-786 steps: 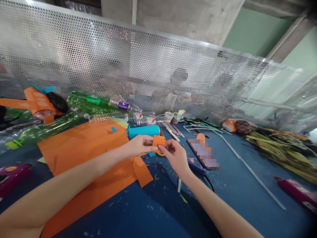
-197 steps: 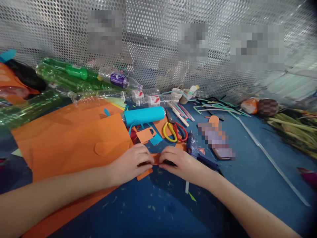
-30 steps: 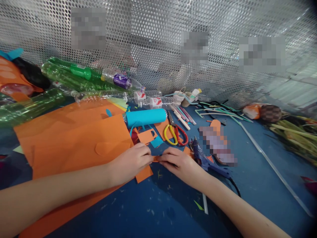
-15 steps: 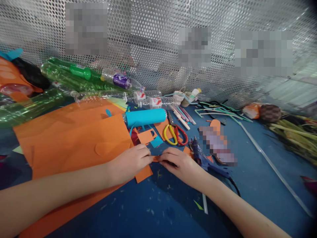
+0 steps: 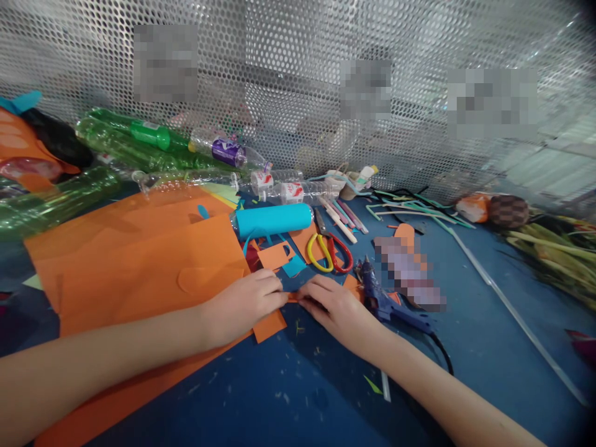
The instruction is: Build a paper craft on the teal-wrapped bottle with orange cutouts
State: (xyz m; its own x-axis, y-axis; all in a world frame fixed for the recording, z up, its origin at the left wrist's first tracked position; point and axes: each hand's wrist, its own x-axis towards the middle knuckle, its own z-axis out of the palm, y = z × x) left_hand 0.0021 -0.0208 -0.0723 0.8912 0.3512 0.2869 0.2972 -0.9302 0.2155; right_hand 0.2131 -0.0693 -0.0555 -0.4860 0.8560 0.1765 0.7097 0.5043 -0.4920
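Little has moved since half a second ago: both hands stay pressed low. Orange paper strip (image 5: pixel 292 297) lies crosswise on the blue surface (image 5: pixel 288 397), pinched by left hand (image 5: pixel 242 305) and right hand (image 5: pixel 335 308), fingers closed on its ends. Scissors (image 5: pixel 326 251) and glue gun (image 5: pixel 382 302) lie just beyond.
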